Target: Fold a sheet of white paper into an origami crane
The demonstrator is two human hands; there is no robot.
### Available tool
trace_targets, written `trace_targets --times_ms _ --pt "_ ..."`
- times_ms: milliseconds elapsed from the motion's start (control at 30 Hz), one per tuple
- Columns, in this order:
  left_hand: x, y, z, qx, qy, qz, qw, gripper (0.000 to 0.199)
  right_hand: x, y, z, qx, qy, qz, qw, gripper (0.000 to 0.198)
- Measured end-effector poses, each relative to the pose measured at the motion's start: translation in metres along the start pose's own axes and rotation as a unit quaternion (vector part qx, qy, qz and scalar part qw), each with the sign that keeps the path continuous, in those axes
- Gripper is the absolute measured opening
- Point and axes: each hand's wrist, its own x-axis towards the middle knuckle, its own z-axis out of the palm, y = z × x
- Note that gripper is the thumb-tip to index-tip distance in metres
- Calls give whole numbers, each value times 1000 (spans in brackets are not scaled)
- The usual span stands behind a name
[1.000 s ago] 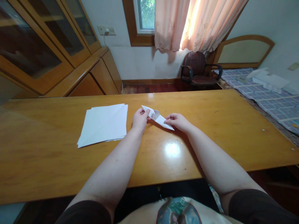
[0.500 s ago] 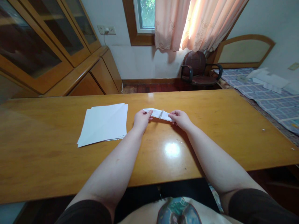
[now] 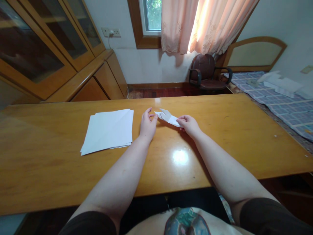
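Note:
A small folded white paper piece [image 3: 173, 120] is held just above the table, with a flap standing up from its middle and a pointed left end. My right hand [image 3: 190, 125] pinches its right end between thumb and fingers. At the pointed left end is my left hand [image 3: 148, 125], its fingers apart and its thumb close to the tip. Whether that thumb touches the paper I cannot tell. Left of my left hand lies a stack of white paper sheets [image 3: 107, 130].
The wooden table [image 3: 49, 176] spans the view. Tiny white scraps lie near its right edge. A brown armchair [image 3: 204, 71] stands beyond the far edge, a bed [image 3: 266, 94] with a checked cover at right, and a glass-door cabinet [image 3: 80, 78] at left.
My left hand has loosened from the paper's left end and spread its fingers. The flap at the paper's middle has opened out. My right hand keeps its hold in nearly the same place.

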Motion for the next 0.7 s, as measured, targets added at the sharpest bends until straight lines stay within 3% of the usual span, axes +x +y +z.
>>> trace_targets --times_ms 133,200,400,533,700 --pt "-5 -2 6 -7 -127 10 992 39 -3 -4 4 35 -4 22 999 16" --pt "-7 -3 8 -7 -161 7 987 35 -5 -6 6 47 -22 29 998 18" --pt "-6 0 6 39 -173 16 984 21 -6 -3 6 13 -46 14 999 24" --pt "-8 5 5 90 -184 26 979 19 -4 1 6 -12 -49 -49 998 29" --pt "-14 5 9 21 -249 14 968 29 -5 3 8 -17 -66 -85 994 31"
